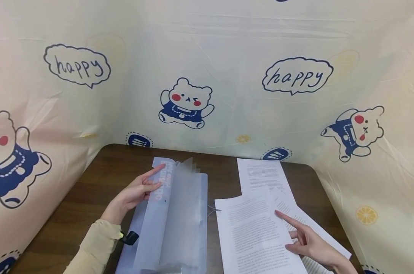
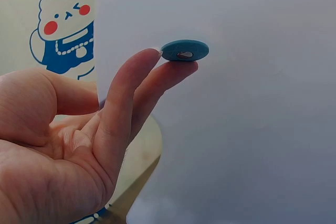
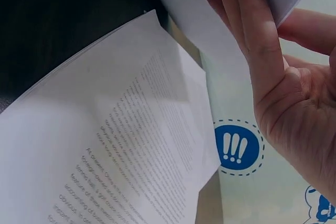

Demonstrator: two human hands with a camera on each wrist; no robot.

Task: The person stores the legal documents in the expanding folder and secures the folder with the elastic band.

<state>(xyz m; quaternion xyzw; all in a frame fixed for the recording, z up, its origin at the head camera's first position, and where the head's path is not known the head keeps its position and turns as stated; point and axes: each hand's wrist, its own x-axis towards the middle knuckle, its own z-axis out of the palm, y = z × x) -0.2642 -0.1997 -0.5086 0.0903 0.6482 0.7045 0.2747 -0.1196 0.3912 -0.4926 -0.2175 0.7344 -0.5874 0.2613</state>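
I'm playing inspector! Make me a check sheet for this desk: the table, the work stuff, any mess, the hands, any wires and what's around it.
Surface: dark brown wood-look table.
Job's things: blue folder, open, with clear sleeves; round teal button on its cover; printed sheet overlapping more printed papers.
Clutter: nothing seen.
Hands: left hand holds the folder's cover; right hand holds the printed sheet near its right edge.
Cables: no wires seen; only a thin cord at the folder's right edge.
Surroundings: pale backdrop with cartoon bears, orange slices and "happy" bubbles.
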